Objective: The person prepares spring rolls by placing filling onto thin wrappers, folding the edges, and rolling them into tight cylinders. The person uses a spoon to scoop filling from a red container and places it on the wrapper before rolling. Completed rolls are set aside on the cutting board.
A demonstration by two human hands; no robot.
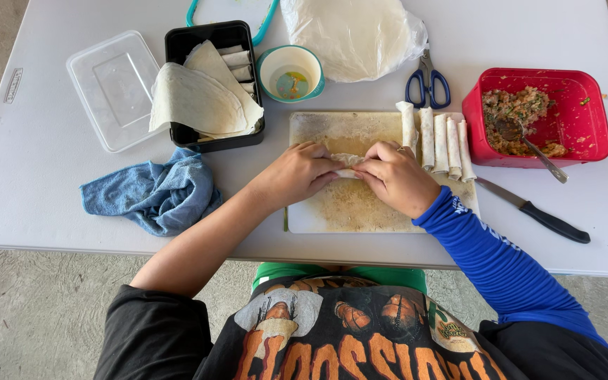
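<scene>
Wrapper roll [347, 165] gripped by left hand [297, 172] and right hand [395, 176], fingers curled, over board [332, 207]; four rolls [436, 141] laid alongside.

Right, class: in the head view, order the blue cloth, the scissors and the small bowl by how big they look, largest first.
1. Blue cloth.
2 and 3. Small bowl and scissors look alike in size; I won't rank them.

the wrapper roll [347, 164] on the cutting board [332, 211] is mostly covered by the left hand [297, 172] and right hand [392, 176]; only its middle shows. the teal-rimmed lid [232, 13] is cut off by the top edge. rolls in the black tray [209, 39] lie partly under wrapper sheets [198, 98].
</scene>
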